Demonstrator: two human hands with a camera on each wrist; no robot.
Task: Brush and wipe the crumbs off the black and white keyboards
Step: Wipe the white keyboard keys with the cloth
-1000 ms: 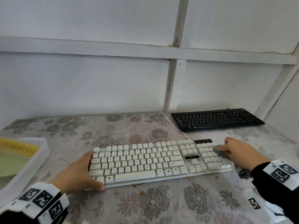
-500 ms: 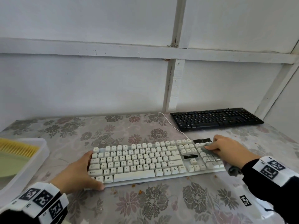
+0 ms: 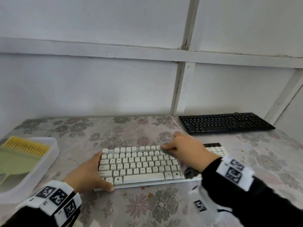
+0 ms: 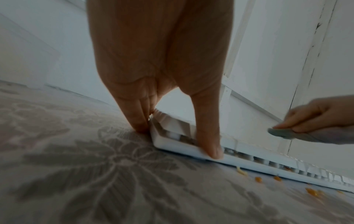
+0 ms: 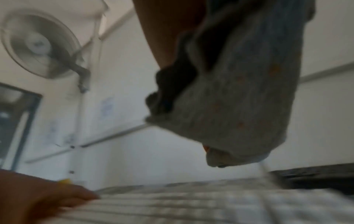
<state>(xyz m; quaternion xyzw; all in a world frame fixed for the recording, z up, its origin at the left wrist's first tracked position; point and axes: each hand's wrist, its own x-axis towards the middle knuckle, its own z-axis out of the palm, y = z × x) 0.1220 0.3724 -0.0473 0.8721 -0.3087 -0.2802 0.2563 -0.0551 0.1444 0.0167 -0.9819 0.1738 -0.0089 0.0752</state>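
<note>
White keyboard (image 3: 141, 164): I see it lying flat on the flowered bench (image 3: 164, 208), near the front edge, in the middle of my head view.
Black keyboard (image 3: 224, 123): further back on the right, by the wall, well apart from both my hands.
Left wrist view only: orange crumbs (image 4: 258, 179) scattered on the bench just in front of the white keyboard's front edge; the head view shows them only as small specks.
Right wrist view only: a wall fan (image 5: 40, 44) high on the left, and small orange specks stuck to the underside of the grey cloth (image 5: 239, 98). This picture is blurred.
Tray (image 3: 49, 154): a white plastic tray at the left bench edge holds a pale green dustpan (image 3: 14, 164) and a brush with yellow bristles (image 3: 26, 145).
Left hand (image 3: 88, 176): I grip the keyboard's left end, fingers down along its side and touching the bench, thumb pressed on the front edge.
Right hand (image 3: 186, 153): clenched on the grey cloth, fingertips pinching it at the top key row; a bunch of cloth hangs out below the palm over the lower rows.
</note>
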